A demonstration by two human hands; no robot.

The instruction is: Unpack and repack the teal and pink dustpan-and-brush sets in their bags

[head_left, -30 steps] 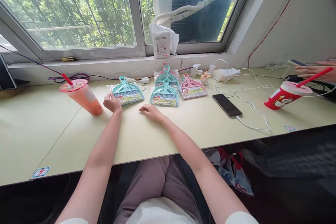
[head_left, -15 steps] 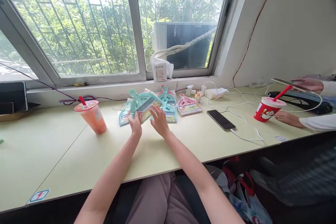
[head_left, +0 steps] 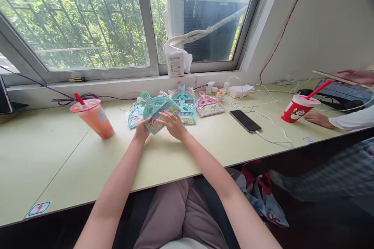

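Observation:
A teal toy dustpan with a brush and a printed label (head_left: 159,109) is tilted above the table in both my hands. My left hand (head_left: 142,130) grips its lower left corner. My right hand (head_left: 174,125) lies over its lower right side, fingers across the label. Behind it rest more wrapped sets: a teal one (head_left: 187,112) to the right, a teal one (head_left: 135,116) to the left, another teal one (head_left: 181,92) at the back with a pink handle behind, and a pink one (head_left: 209,105) at the far right.
An orange drink cup (head_left: 96,118) stands on the left of the table (head_left: 73,171). To the right are a phone (head_left: 245,120) on a white cable and a red cup (head_left: 296,109). A person's hand (head_left: 320,118) rests beside that cup, the other holding a device.
The view has tipped downward. The held teal set has turned to show its front more fully, and my right hand now lies against its label.

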